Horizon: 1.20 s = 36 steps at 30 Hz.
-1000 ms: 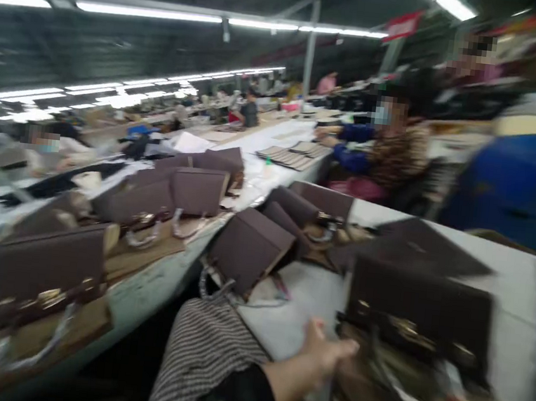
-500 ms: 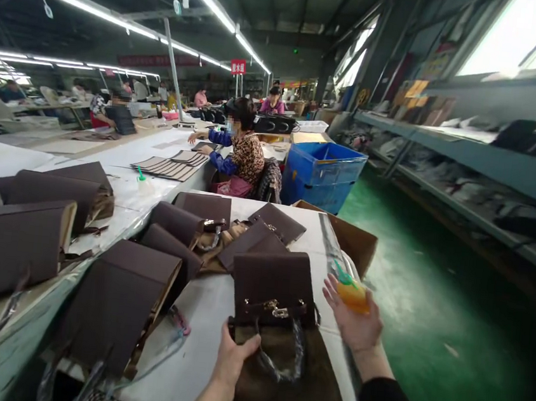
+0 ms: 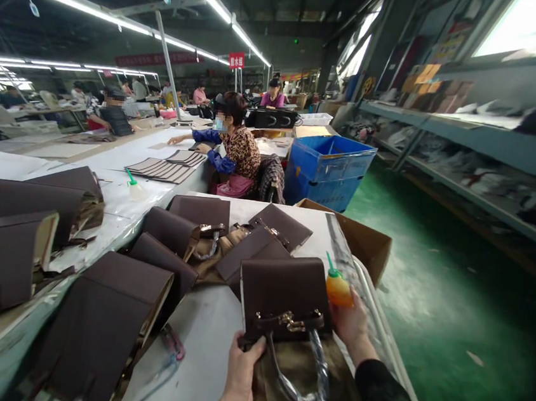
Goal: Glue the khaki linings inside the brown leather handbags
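A dark brown handbag [image 3: 282, 291] with gold hardware and a plastic-wrapped handle lies on the white table in front of me. My left hand [image 3: 243, 370] grips its left edge, thumb on top and fingers partly hidden beneath. At the bag's right side is my right hand [image 3: 351, 318], its fingers wrapped round a squeeze bottle [image 3: 339, 291] of orange-yellow liquid with a green nozzle pointing up. Part of that hand's fingers is hidden behind the bottle and the bag.
More brown bags [image 3: 107, 317] lie at left and behind. A second green-nozzled bottle [image 3: 132, 187] stands on the long table. Beyond it sits a masked person [image 3: 242, 147] beside blue bins [image 3: 328, 172]. A cardboard box [image 3: 369, 243] is past the table's right edge.
My right hand has moved in against the bag's right side and closed round the bottle, which now stands more upright. The bag appears slightly farther right, with my left hand still on it.
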{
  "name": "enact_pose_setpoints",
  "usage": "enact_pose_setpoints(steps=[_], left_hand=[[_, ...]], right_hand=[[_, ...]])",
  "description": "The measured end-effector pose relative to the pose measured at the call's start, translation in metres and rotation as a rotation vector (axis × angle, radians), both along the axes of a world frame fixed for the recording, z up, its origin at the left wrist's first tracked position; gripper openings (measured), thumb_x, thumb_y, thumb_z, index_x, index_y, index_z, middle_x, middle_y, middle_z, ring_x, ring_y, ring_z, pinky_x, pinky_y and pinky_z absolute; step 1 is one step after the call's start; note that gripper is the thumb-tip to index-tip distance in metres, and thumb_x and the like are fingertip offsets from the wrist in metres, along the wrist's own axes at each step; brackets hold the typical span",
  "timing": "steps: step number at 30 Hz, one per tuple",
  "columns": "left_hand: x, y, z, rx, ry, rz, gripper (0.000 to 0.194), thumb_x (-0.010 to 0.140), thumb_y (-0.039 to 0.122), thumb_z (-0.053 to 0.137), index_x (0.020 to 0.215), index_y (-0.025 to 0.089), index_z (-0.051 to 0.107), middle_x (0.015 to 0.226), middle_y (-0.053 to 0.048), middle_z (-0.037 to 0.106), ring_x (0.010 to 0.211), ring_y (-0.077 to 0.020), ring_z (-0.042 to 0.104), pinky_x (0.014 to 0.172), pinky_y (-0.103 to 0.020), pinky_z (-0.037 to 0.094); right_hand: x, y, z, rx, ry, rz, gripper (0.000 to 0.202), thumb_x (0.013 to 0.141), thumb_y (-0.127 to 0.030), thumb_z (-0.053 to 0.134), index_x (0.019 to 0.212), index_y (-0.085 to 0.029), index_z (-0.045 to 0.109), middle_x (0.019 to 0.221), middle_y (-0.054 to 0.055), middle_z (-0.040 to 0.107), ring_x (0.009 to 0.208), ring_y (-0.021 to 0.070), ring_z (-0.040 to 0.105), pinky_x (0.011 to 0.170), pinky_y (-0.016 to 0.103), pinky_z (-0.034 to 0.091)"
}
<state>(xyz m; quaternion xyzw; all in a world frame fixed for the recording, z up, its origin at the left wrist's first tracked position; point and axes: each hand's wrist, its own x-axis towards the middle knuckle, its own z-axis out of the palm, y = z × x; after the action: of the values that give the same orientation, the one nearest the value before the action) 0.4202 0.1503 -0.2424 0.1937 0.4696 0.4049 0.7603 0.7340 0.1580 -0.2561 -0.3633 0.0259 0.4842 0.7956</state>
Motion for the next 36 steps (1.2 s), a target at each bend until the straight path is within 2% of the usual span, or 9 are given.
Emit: enact_pose_setpoints(steps=[5, 13, 18, 22, 24, 28, 31, 33, 36], left_hand=[[0.006, 0.019, 0.002, 0.029, -0.054, -0.046, 0.062, 0.055, 0.040, 0.101, 0.094, 0.021, 0.057, 0.084, -0.004, 0.078, 0.081, -0.0288, 0.079, 0.080, -0.040, 0.062], [0.006, 0.041, 0.005, 0.102, -0.010, -0.103, 0.059, 0.060, 0.045, 0.098, 0.091, 0.023, 0.053, 0.079, -0.001, 0.074, 0.074, -0.0247, 0.075, 0.075, -0.037, 0.060], [-0.008, 0.057, 0.013, 0.223, 0.107, -0.137, 0.057, 0.061, 0.045, 0.097, 0.093, 0.020, 0.057, 0.081, -0.002, 0.075, 0.076, -0.0222, 0.073, 0.074, -0.032, 0.056], [-0.029, 0.078, 0.026, 0.363, 0.221, -0.208, 0.052, 0.062, 0.040, 0.097, 0.092, 0.019, 0.060, 0.081, -0.001, 0.074, 0.079, -0.0205, 0.070, 0.077, -0.031, 0.055], [-0.035, 0.095, 0.035, 0.434, 0.280, -0.270, 0.043, 0.069, 0.035, 0.094, 0.093, 0.018, 0.062, 0.083, 0.000, 0.073, 0.081, -0.0198, 0.070, 0.080, -0.033, 0.056], [-0.030, 0.144, 0.057, 0.554, 0.465, -0.377, 0.018, 0.092, 0.029, 0.077, 0.097, 0.015, 0.068, 0.091, -0.001, 0.072, 0.087, -0.0191, 0.070, 0.086, -0.040, 0.058], [-0.021, 0.177, 0.066, 0.593, 0.656, -0.362, 0.018, 0.096, 0.031, 0.073, 0.104, 0.014, 0.070, 0.110, -0.006, 0.072, 0.103, -0.0227, 0.069, 0.095, -0.045, 0.058], [-0.020, 0.186, 0.067, 0.592, 0.760, -0.320, 0.022, 0.096, 0.030, 0.072, 0.112, 0.015, 0.070, 0.125, -0.009, 0.069, 0.116, -0.0263, 0.066, 0.102, -0.050, 0.055], [-0.030, 0.174, 0.057, 0.573, 0.816, -0.295, 0.029, 0.095, 0.030, 0.074, 0.120, 0.016, 0.068, 0.135, -0.010, 0.065, 0.127, -0.0300, 0.061, 0.109, -0.056, 0.049]], right_hand=[[-0.005, 0.004, -0.009, 0.024, -0.021, -0.134, 0.040, 0.104, -0.052, 0.059, 0.121, -0.018, 0.068, 0.113, 0.009, 0.073, 0.093, 0.0217, 0.072, 0.083, 0.042, 0.062], [-0.001, 0.026, -0.022, -0.004, -0.025, -0.296, 0.034, 0.103, -0.042, 0.065, 0.125, -0.017, 0.066, 0.121, 0.009, 0.069, 0.098, 0.0230, 0.070, 0.084, 0.042, 0.061], [-0.033, 0.012, -0.029, -0.027, -0.041, -0.279, 0.036, 0.103, -0.047, 0.063, 0.121, -0.016, 0.068, 0.114, 0.009, 0.072, 0.094, 0.0225, 0.071, 0.084, 0.043, 0.061], [-0.070, -0.008, -0.038, -0.022, -0.063, -0.426, 0.036, 0.100, -0.049, 0.060, 0.116, -0.019, 0.071, 0.101, 0.004, 0.077, 0.083, 0.0213, 0.074, 0.077, 0.039, 0.062], [-0.089, -0.014, -0.040, -0.002, -0.064, -0.501, 0.031, 0.095, -0.047, 0.061, 0.112, -0.024, 0.074, 0.095, 0.000, 0.080, 0.082, 0.0226, 0.076, 0.075, 0.037, 0.064], [-0.118, -0.015, -0.035, 0.057, -0.022, -0.609, 0.028, 0.091, -0.045, 0.059, 0.109, -0.034, 0.076, 0.099, -0.005, 0.081, 0.088, 0.0225, 0.078, 0.075, 0.037, 0.067], [-0.127, -0.012, -0.026, 0.102, 0.019, -0.611, 0.033, 0.089, -0.053, 0.053, 0.104, -0.035, 0.076, 0.094, -0.004, 0.081, 0.085, 0.0233, 0.078, 0.074, 0.042, 0.068], [-0.130, -0.014, -0.020, 0.118, 0.041, -0.575, 0.037, 0.087, -0.058, 0.051, 0.095, -0.033, 0.076, 0.083, -0.002, 0.079, 0.078, 0.0230, 0.078, 0.073, 0.042, 0.068], [-0.133, -0.024, -0.011, 0.127, 0.051, -0.515, 0.042, 0.086, -0.063, 0.049, 0.088, -0.030, 0.076, 0.075, 0.001, 0.077, 0.077, 0.0241, 0.077, 0.078, 0.044, 0.068]])
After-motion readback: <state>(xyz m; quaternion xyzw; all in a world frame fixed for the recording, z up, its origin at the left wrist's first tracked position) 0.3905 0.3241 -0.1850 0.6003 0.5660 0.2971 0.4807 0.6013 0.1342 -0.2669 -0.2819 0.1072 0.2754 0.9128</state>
